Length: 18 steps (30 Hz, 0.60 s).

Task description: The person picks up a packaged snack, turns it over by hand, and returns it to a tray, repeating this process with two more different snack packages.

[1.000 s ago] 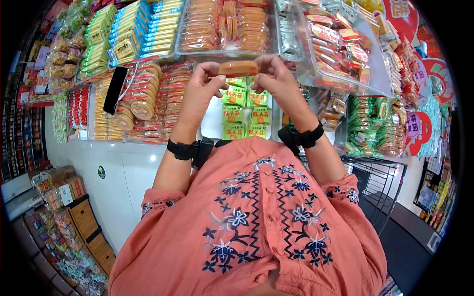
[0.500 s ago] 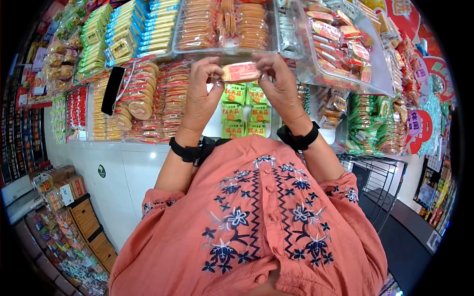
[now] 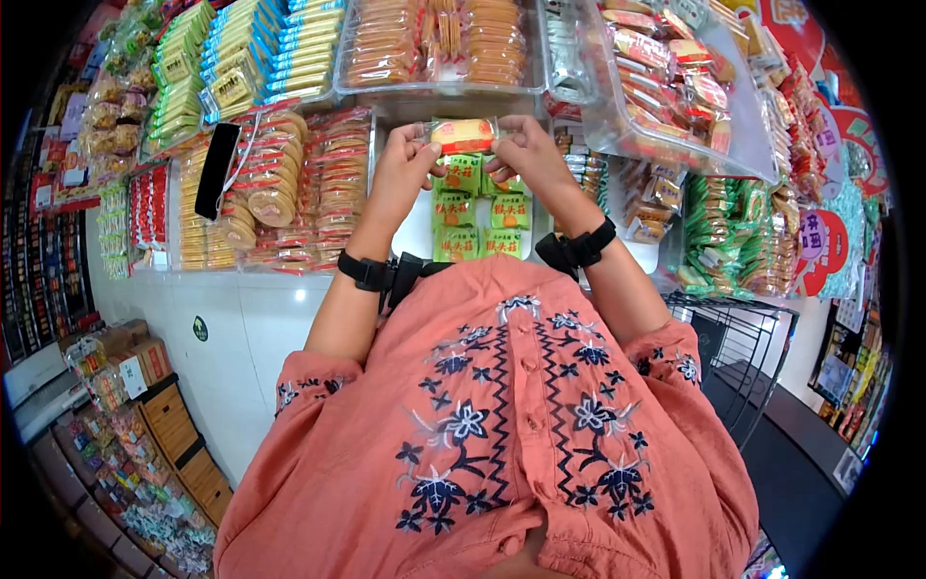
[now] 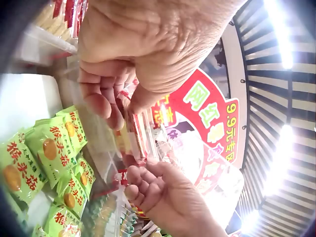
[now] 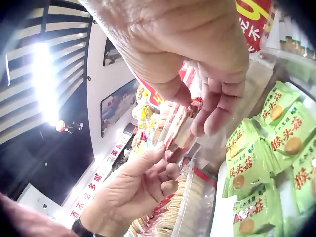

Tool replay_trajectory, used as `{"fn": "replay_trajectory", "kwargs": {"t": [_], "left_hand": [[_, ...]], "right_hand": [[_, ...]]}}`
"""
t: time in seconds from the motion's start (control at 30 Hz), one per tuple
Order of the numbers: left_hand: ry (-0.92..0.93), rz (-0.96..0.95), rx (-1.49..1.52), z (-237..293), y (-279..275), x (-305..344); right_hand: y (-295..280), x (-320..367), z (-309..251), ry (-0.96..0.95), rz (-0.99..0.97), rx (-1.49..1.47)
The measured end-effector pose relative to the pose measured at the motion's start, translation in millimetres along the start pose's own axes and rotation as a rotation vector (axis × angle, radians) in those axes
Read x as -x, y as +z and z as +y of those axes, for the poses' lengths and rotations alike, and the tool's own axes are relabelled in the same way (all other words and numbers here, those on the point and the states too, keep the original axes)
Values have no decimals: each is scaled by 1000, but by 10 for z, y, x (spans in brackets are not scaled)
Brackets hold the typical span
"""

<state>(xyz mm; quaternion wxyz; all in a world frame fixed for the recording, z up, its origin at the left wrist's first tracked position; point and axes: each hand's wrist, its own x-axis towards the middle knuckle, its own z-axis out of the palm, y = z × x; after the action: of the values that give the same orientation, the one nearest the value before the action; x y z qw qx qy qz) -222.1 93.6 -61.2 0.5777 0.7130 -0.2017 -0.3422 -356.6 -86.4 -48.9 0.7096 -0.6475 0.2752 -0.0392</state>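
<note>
Both hands hold a single wrapped biscuit packet (image 3: pixel 463 133) by its ends, above the bin in front of the body. Clear film covers it, with a cream middle and a red band along the lower edge. The left hand (image 3: pixel 397 169) pinches one end between thumb and fingers; the right hand (image 3: pixel 536 164) pinches the other. In the left wrist view the packet (image 4: pixel 142 131) appears nearly edge-on between the two hands. Below them, several green snack packets (image 3: pixel 455 207) lie in rows in a white bin.
A clear tray of brown biscuits (image 3: pixel 386 48) stands just beyond the hands. To the right juts a tilted clear tray of red-wrapped snacks (image 3: pixel 666 87). Round biscuits (image 3: pixel 275 198) and a dark, flat object on a cord (image 3: pixel 220 172) are at left. A black wire rack (image 3: pixel 738 352) stands at right.
The packet has been turned between the fingers: first its brown edge showed, then a pale red label side, now the cream-and-red front. Both hands have stayed in nearly the same place.
</note>
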Motion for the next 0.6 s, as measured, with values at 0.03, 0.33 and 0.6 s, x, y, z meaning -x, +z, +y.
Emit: {"fn": "replay_trajectory", "kwargs": {"t": [0.03, 0.33, 0.6], "left_hand": [[-35, -2, 3, -81, -9, -34], [-221, -20, -183, -506, 41, -40], [-41, 11, -566, -863, 17, -97]], "right_hand": [[5, -23, 38, 17, 14, 10], [18, -183, 617, 155, -31, 93], [26, -180, 712, 201, -39, 166]]}}
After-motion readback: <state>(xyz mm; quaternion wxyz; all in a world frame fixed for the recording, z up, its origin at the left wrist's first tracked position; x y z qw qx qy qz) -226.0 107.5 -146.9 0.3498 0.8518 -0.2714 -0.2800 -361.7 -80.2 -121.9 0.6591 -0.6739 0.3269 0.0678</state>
